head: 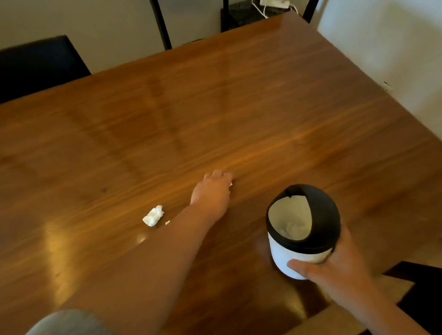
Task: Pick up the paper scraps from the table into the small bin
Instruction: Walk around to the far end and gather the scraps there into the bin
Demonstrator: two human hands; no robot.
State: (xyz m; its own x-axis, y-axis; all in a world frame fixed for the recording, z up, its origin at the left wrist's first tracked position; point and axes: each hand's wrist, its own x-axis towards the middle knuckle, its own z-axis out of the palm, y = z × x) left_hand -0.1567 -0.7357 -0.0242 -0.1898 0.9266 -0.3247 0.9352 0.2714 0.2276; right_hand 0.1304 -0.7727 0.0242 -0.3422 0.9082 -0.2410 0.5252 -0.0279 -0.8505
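A crumpled white paper scrap (153, 216) lies on the wooden table (263, 111), just left of the left forearm and nearer the person than the left hand (212, 191). That hand is curled over a small white bit at its fingertips; how firmly it grips I cannot tell. The right hand (333, 267) clasps the small bin (302, 229), its swing lid tipped open, paper inside. A dark chair (21, 69) stands beyond the far edge.

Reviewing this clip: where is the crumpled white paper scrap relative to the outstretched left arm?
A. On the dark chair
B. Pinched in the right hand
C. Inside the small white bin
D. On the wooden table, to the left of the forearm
D: the crumpled white paper scrap lies on the brown wooden table, just left of the left forearm, outside the bin.
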